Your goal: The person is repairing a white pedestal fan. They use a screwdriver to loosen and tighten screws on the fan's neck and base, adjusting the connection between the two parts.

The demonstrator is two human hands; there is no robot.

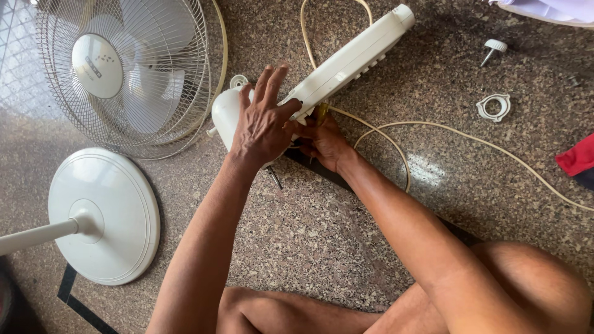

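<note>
Bare knees rest on the speckled floor [322, 241]. Left hand [263, 124] clasps the white fan housing [346, 59], while right hand [325, 141] grips a yellow-handled screwdriver [322, 112] beneath it. Open floor lies right, crossed by a cord [470, 139]; fan base [105, 216] sits left.

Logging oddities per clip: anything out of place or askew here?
Yes: the fan is in pieces on the floor. The caged fan head lies flat, apart from the round base, and a loose knob and plastic ring lie scattered.
</note>
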